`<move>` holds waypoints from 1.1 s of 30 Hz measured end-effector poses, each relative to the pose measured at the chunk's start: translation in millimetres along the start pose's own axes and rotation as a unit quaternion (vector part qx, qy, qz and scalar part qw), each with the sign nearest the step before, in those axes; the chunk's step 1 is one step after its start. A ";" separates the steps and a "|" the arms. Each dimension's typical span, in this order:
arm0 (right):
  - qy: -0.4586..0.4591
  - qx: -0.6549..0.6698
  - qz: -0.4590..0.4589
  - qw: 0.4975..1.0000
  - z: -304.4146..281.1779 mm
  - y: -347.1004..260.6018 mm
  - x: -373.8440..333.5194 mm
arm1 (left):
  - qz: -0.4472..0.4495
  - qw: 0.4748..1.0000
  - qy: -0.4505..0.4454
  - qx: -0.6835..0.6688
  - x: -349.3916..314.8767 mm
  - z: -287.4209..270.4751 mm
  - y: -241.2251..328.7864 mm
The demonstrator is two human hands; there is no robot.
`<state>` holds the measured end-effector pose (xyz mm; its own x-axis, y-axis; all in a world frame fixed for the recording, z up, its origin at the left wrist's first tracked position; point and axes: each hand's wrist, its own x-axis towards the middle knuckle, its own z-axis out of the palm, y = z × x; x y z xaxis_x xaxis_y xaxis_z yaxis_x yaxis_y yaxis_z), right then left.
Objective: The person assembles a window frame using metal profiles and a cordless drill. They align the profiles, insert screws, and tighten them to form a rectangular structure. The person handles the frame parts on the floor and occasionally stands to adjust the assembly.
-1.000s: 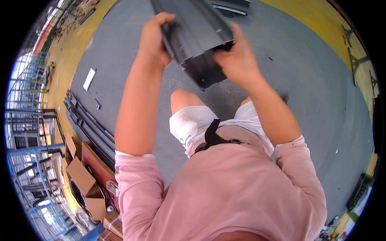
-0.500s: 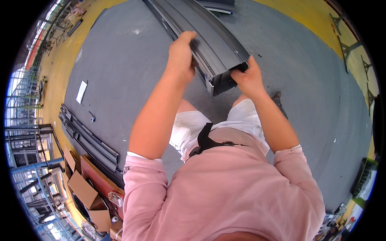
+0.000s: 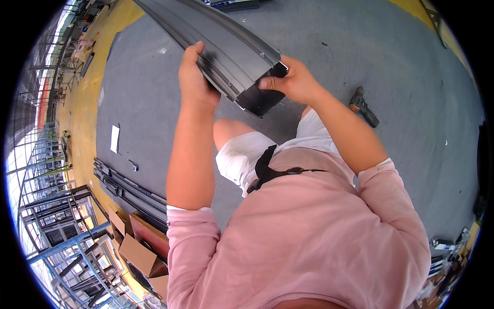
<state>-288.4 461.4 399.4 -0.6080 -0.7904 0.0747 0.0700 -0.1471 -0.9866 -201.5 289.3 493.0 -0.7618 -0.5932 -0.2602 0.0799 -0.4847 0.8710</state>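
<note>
A long dark grey metal profile (image 3: 221, 41), ribbed along its length, is held up in front of me and runs out of view at the top. Its near end shows a dark, boxy cut face. My left hand (image 3: 198, 77) grips the left long edge, thumb on top and fingers hidden beneath. At the near right corner my right hand (image 3: 290, 80) is closed on the end, its thumb pressed against the end face.
Several dark profiles (image 3: 131, 193) lie on the grey floor at left, beside an open cardboard box (image 3: 138, 253). A white sheet (image 3: 115, 139) and a small tape measure (image 3: 134, 166) lie nearby. More dark pieces (image 3: 236, 5) lie at the top.
Both hands and the profile have shifted left in view, and its near end has moved left and slightly up. My grip on it stays. More of my right shoe shows.
</note>
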 end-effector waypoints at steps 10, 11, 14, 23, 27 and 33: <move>0.015 -0.095 -0.020 0.995 3.2 -17.4 -2.5 | 0.020 1.000 0.002 0.022 3.6 -1.4 -4.1; 0.010 -0.088 -0.027 0.996 2.5 -15.4 -1.6 | 0.027 0.999 -0.010 0.023 5.5 -1.7 -1.9; 0.023 -0.115 -0.069 0.991 2.4 -12.2 -2.2 | 0.035 0.998 -0.002 0.043 7.4 0.6 -4.1; 0.016 -0.138 -0.080 0.987 -4.9 -19.7 -2.2 | 0.035 0.997 0.009 0.072 -5.6 11.8 0.3; 0.021 -0.137 -0.091 0.986 -2.6 -14.3 0.8 | 0.027 0.998 0.001 0.063 -7.8 12.5 -1.8; 0.041 -0.144 -0.097 0.984 2.7 -18.9 0.9 | 0.023 0.996 -0.001 0.089 -8.7 10.2 -4.7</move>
<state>-288.2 461.8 418.5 -0.6507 -0.7115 0.2652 -0.2735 -0.1063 -0.9560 -201.8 303.3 495.4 -0.7617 -0.6105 -0.2169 0.0006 -0.3355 0.9420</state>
